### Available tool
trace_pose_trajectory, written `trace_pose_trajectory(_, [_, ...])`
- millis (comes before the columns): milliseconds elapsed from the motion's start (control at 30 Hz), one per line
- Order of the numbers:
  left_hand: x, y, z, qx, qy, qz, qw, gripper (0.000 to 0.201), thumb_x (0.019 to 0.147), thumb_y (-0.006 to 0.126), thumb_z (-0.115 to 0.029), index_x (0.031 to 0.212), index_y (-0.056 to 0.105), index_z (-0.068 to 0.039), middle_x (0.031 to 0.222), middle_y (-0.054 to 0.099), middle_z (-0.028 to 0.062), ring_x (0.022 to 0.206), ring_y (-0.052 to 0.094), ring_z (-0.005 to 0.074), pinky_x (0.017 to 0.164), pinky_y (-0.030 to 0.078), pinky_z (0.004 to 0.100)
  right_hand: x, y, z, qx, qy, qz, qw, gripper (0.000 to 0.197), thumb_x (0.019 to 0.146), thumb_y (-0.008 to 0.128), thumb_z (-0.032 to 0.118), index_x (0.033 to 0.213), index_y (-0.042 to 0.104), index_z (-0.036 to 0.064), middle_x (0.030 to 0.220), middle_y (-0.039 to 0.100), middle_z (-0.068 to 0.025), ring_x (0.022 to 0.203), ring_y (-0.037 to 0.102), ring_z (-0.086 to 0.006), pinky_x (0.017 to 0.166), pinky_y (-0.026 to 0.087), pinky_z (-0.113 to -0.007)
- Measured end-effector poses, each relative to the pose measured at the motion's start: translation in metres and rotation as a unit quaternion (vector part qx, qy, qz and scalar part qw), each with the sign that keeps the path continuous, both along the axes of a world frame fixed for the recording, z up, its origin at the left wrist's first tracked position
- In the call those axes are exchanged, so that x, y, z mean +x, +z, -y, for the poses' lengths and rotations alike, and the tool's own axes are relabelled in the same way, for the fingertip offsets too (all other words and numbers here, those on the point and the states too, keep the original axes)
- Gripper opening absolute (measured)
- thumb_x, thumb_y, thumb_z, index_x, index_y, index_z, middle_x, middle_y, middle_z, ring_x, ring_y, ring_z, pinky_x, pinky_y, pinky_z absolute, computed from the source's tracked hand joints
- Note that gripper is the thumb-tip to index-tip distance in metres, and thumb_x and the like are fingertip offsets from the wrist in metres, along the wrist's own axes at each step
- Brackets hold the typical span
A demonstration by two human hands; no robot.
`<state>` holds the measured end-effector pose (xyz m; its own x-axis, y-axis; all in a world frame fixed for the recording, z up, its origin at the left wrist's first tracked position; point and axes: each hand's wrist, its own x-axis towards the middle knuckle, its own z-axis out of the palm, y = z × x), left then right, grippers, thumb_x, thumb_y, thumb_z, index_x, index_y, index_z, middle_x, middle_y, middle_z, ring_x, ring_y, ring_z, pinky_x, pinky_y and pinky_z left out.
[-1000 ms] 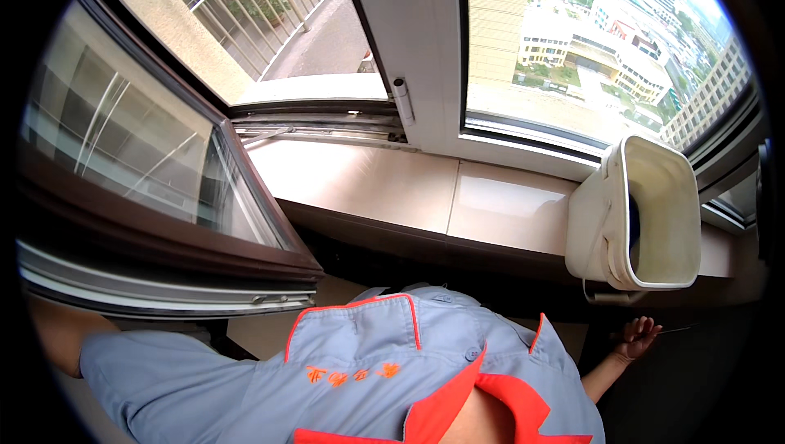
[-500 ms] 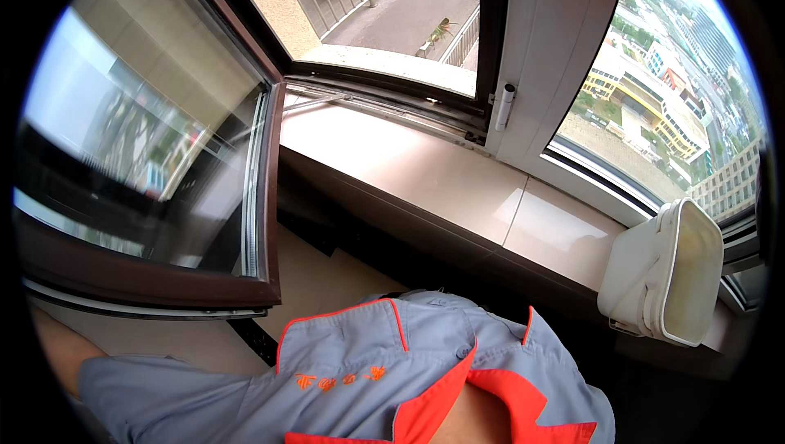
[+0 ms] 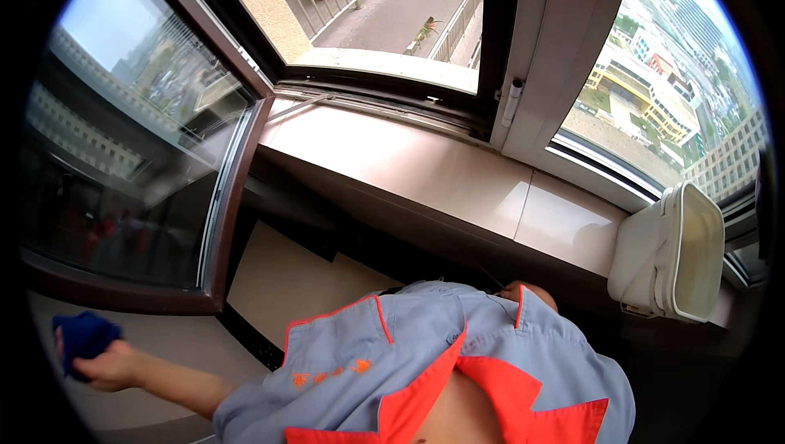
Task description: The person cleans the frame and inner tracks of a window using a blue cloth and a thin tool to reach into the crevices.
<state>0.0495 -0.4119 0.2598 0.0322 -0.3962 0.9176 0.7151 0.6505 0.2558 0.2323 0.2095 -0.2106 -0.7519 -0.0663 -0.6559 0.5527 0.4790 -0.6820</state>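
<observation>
Clearly, the left hand (image 3: 113, 365) is clutching a bunched blue cloth (image 3: 87, 339) at near left, the open window (image 3: 217, 284) standing just to its far side. Farther right, the right hand (image 3: 512, 289) is partly hiding behind the shirt (image 3: 425, 321); I cannot tell its grip.

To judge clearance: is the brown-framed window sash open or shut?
Open: the window sash stands angled into the room, away from the dark fixed frame.

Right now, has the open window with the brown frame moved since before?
Yes. The open window has swung left, away from the tiled sill, so more floor shows between them.
</observation>
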Motion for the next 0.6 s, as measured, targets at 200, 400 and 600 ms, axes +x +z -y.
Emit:
trace_pose_trajectory(200, [-0.113,-0.199,-0.183,0.039,-0.367,0.376,0.85,0.027,0.1,0.04,-0.019,0.104,0.058,0.001,0.102,0.061,0.0099,0.094,0.058,0.0191,0.089,0.045,0.0329,-0.042,0.14,0.005,-0.074,-0.134,0.019,0.988,0.035,0.091,0.058,0.032,0.073,0.065,0.0028,0.054,0.057,-0.0025,0.041,0.046,-0.0092,0.042,0.038,-0.026])
trace_pose_trajectory(400, [-0.238,-0.194,-0.294,0.076,-0.534,0.469,0.7,0.02,0.096,0.05,-0.016,0.106,0.056,0.001,0.091,0.063,0.0063,0.081,0.063,0.0145,0.071,0.053,0.0257,-0.037,0.186,0.006,-0.16,-0.341,-0.188,0.907,0.041,0.095,0.047,0.03,0.072,0.063,0.0009,0.054,0.056,-0.0056,0.04,0.045,-0.009,0.04,0.035,-0.022])
trace_pose_trajectory(600, [-0.227,-0.196,-0.434,-0.191,-0.509,0.384,0.746,0.022,0.083,0.066,-0.005,0.104,0.059,-0.003,0.087,0.063,0.0037,0.079,0.059,0.0129,0.073,0.049,0.0247,-0.032,0.177,0.008,-0.115,-0.492,-0.297,0.81,0.039,0.096,0.048,0.03,0.072,0.063,0.0026,0.055,0.056,-0.0047,0.042,0.045,-0.0085,0.041,0.034,-0.021])
